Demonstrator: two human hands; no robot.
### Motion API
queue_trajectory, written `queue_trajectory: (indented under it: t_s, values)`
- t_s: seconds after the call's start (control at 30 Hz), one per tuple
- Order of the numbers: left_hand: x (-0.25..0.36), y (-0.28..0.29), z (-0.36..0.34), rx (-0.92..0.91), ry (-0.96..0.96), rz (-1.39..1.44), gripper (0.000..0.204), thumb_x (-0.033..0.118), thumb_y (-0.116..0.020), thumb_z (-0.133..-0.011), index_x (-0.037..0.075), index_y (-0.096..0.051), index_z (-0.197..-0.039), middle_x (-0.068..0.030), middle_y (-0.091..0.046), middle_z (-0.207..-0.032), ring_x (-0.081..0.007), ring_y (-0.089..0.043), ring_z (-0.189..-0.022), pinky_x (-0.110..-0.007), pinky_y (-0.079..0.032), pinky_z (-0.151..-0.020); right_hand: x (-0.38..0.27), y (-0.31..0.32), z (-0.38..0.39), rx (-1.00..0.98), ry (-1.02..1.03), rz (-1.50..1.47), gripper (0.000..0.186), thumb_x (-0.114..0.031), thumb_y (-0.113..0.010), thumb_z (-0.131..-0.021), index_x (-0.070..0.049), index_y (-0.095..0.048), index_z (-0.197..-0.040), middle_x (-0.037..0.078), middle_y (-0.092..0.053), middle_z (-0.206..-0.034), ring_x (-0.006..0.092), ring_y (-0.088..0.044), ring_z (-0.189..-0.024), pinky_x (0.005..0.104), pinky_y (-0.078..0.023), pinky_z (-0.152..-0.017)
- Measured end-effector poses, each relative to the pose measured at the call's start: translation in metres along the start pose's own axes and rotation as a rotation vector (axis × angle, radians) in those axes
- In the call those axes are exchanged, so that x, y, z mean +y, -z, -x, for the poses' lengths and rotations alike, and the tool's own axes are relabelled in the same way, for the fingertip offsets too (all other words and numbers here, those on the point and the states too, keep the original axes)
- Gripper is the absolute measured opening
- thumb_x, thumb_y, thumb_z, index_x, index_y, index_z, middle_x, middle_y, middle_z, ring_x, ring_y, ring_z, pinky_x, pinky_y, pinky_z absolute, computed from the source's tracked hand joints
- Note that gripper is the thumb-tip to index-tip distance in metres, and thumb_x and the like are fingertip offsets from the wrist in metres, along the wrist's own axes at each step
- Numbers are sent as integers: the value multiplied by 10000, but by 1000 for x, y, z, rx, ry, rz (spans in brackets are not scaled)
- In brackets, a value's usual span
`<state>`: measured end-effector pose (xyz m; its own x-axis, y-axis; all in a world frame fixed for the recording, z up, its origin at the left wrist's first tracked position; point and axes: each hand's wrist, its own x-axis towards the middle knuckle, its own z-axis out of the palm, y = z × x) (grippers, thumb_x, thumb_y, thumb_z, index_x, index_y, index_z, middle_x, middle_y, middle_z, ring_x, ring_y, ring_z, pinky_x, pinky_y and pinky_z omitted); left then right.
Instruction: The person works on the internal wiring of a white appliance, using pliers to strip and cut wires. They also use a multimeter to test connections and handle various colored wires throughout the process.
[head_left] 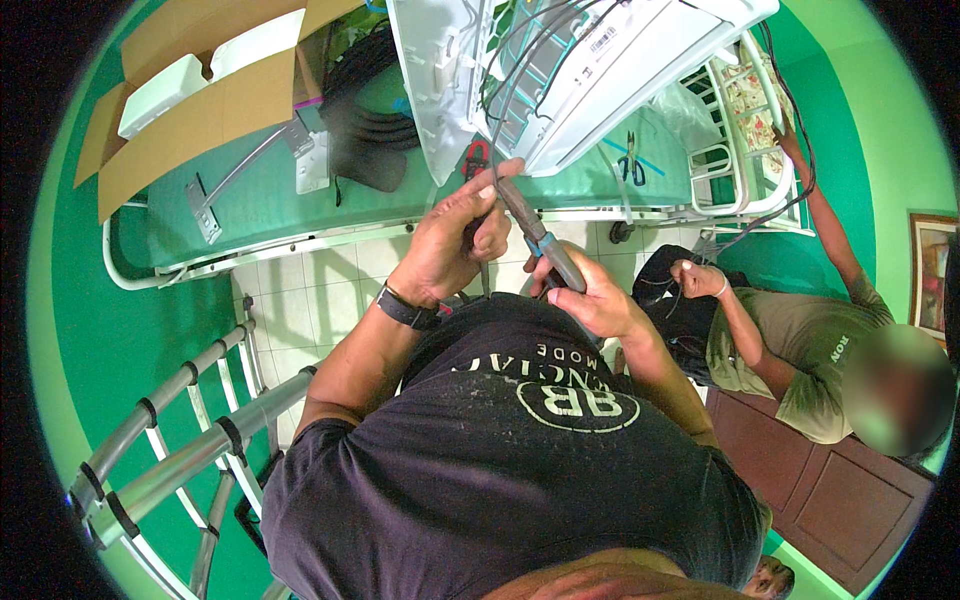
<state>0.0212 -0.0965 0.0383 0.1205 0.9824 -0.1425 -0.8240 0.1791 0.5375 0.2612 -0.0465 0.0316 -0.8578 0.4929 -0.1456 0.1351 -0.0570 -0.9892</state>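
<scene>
The white air-conditioner unit (570,70) and its dangling wires (520,60) crowd the space above; open tiled floor (330,290) lies below, past the ladder (190,440).

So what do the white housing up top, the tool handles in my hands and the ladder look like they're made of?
The white housing looks like moulded plastic: matte, with ribs and clips along its edge. The tool handles, held by the right hand and touched by the left hand, seem dark rubbery sleeves with a blue band, probably over metal. The ladder looks like bare aluminium: dull silver tubes with black bands.
</scene>
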Motion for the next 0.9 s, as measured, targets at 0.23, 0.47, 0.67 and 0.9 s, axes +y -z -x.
queue_trajectory:
  t_s: [0.23, 0.47, 0.67, 0.9]
  values:
    - [0, 2, -1, 35, -10, 12, 487, 228, -441, -1073, 12, -385, -1505, 44, -383, -587, -79, -333, -528, -248, -270, -532, 0, -1, -4, 6, -33, -14, 276, 32, -551, -891, -36, -537, -1158, 37, -543, -991, 124, -564, -885, 297, -485, -820]
    - [-1, 2, -5, 47, -23, 2, 466, 218, -439, -1075, 4, -399, -1487, 42, -379, -582, -83, -323, -508, -254, -277, -519, -5, -2, -6, 5, -120, -49, 249, 1, -563, -867, -42, -523, -1109, 60, -517, -1020, 123, -547, -855, 281, -475, -743]
    - [-5, 0, -7, 49, -20, 39, 462, 213, -453, -1072, 11, -404, -1484, 41, -377, -589, -83, -323, -507, -255, -274, -507, 1, -4, -5, 26, -61, -100, 233, -4, -558, -864, -44, -515, -1090, 62, -518, -994, 113, -530, -825, 274, -471, -727]
    - [-4, 3, -6, 14, -13, 50, 453, 216, -452, -1073, 23, -414, -1482, 42, -374, -595, -79, -326, -516, -249, -273, -510, 4, -3, -4, 4, -74, -171, 213, 4, -564, -863, -44, -510, -1062, 42, -517, -995, 115, -520, -825, 277, -462, -738]
